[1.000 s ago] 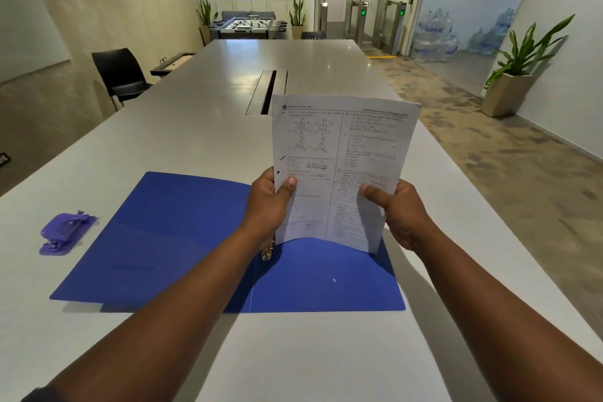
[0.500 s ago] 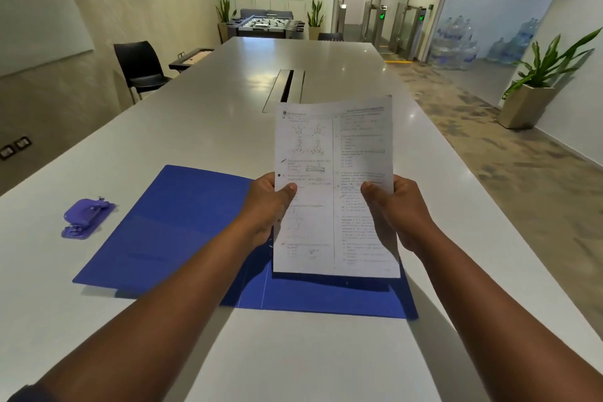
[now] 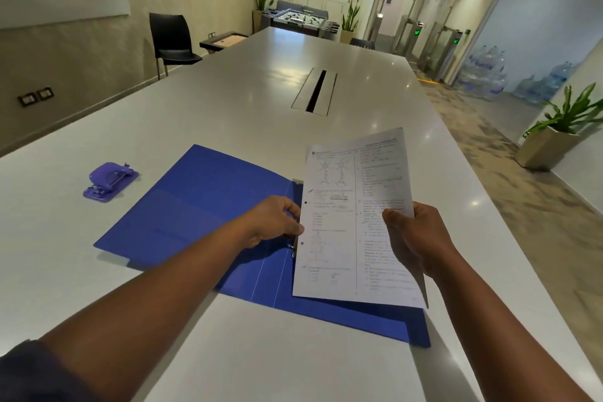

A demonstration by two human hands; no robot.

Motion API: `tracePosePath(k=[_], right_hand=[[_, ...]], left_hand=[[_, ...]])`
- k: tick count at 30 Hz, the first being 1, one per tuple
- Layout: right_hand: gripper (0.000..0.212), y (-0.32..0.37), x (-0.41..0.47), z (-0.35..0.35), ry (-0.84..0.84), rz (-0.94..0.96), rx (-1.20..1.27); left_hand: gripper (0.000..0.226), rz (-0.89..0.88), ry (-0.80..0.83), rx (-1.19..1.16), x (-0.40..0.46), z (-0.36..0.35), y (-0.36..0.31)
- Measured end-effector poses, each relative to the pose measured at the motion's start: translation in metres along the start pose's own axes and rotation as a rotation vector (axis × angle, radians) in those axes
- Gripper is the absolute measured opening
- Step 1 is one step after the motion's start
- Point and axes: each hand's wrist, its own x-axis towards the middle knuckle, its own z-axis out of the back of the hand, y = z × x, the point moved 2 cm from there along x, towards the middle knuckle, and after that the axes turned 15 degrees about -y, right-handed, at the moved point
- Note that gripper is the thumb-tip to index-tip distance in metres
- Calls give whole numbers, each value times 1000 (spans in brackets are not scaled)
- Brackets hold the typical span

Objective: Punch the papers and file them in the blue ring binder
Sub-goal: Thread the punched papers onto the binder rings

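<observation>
A: Where are the papers (image 3: 354,222)?
B: Held above the right half of the blue ring binder (image 3: 208,206), tilted, lower edge over the cover. Two punched holes are seen along the left margin.
A: Right hand (image 3: 412,238)?
B: Wrapped round the right edge of the papers, thumb on the printed face.
A: Left hand (image 3: 272,222)?
B: Fingers are curled at the left edge of the papers, beside the ring mechanism (image 3: 293,246). Whether the sheet or the metal is gripped cannot be told.
A: Binder?
B: Laid open flat on the white table (image 3: 228,101), spine at the middle.
A: Hole punch (image 3: 109,181)?
B: Purple, set on the table left of the binder, apart from it, untouched.
</observation>
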Motion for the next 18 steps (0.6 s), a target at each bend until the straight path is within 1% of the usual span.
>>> tracePosePath(k=[5, 10, 18], right_hand=[[23, 4, -3, 0, -14, 13, -46], [14, 11, -4, 0, -22, 39, -70], [12, 12, -1, 3, -48, 70, -121]], left_hand=[[19, -5, 0, 6, 4, -7, 7], [18, 10, -13, -28, 12, -11, 11], [20, -12, -26, -51, 14, -18, 11]])
